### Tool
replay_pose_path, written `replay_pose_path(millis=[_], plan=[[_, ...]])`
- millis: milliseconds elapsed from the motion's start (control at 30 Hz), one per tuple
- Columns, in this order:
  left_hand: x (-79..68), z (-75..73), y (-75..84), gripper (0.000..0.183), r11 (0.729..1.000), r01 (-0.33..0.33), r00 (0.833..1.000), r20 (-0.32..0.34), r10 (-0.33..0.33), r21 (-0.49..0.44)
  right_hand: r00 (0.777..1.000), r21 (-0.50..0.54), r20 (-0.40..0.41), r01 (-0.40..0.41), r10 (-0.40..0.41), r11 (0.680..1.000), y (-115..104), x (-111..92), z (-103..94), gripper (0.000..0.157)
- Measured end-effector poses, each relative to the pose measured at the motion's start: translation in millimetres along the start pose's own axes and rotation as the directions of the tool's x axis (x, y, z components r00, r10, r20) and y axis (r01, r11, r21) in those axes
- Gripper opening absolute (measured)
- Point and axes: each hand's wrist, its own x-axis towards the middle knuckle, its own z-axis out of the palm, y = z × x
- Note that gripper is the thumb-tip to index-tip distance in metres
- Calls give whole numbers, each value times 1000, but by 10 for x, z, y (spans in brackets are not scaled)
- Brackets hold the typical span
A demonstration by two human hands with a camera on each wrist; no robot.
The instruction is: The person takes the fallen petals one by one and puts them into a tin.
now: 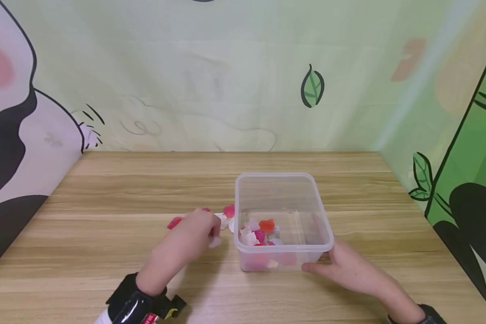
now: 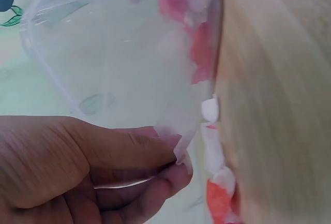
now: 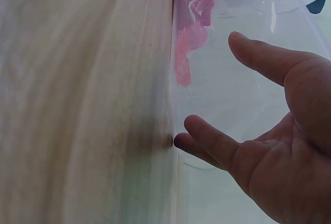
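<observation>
A clear plastic box (image 1: 284, 248), lidless, stands on the table with red, pink and white petals (image 1: 267, 226) gathered at the left of its floor. Just left of the box, my left hand (image 1: 190, 234) pinches a whitish petal (image 1: 215, 242) between thumb and fingertips. The left wrist view shows this petal (image 2: 182, 149) at the fingertips, overlapping the box wall. My right hand (image 1: 348, 268) rests against the box's right side, thumb near the front corner. Its fingers (image 3: 212, 140) look spread and fairly straight in the right wrist view.
Loose petals lie on the wooden table (image 1: 117, 252) left of the box, including a pink one (image 1: 229, 210) by its wall and a red one (image 1: 174, 222) beyond the left hand. A printed cloth backdrop (image 1: 210, 90) borders the table's back and sides.
</observation>
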Motion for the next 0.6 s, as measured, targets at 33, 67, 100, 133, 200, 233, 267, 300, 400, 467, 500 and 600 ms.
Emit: replay_pose_path(millis=[33,67,100,133,200,233,267,300,400,467,500,600], plan=[[-1,-17,2,29,1000,-11,1000,-21,11,3,1000,-1,-1,-2,2,1000,0,0,1,88],[-2,-33,6,28,1000,-17,999,-40,18,6,1000,-3,-2,-4,4,1000,-1,-1,1,88],[-3,-50,12,28,1000,-22,998,-59,23,10,1000,-5,-2,-6,6,1000,-1,-2,1,89],[-3,-65,18,26,999,-34,996,-83,36,15,1000,-4,-2,-7,7,1000,-1,-3,2,89],[-4,-93,33,25,998,-59,988,-138,61,20,1000,-3,-1,-10,10,1000,0,-4,3,89],[-6,-110,45,24,997,-71,983,-167,73,17,1000,-3,0,-8,8,1000,1,-4,4,87],[-8,-125,57,23,997,-83,977,-196,83,7,1000,-2,0,-7,7,1000,2,-4,4,86],[-10,-138,71,21,995,-96,969,-229,93,-4,1000,-2,0,-7,7,1000,3,-4,4,86],[-18,-169,123,18,989,-144,935,-330,128,-25,1000,0,0,-1,1,1000,6,-2,5,83],[-21,-177,166,16,985,-171,904,-400,149,-20,1000,0,-2,0,0,1000,6,-1,4,83],[-24,-178,189,16,982,-187,886,-435,163,-12,1000,-1,-2,0,0,1000,5,-1,4,82],[-36,-177,265,17,973,-232,825,-527,203,12,1000,-5,-4,0,0,1000,2,-2,4,79]])
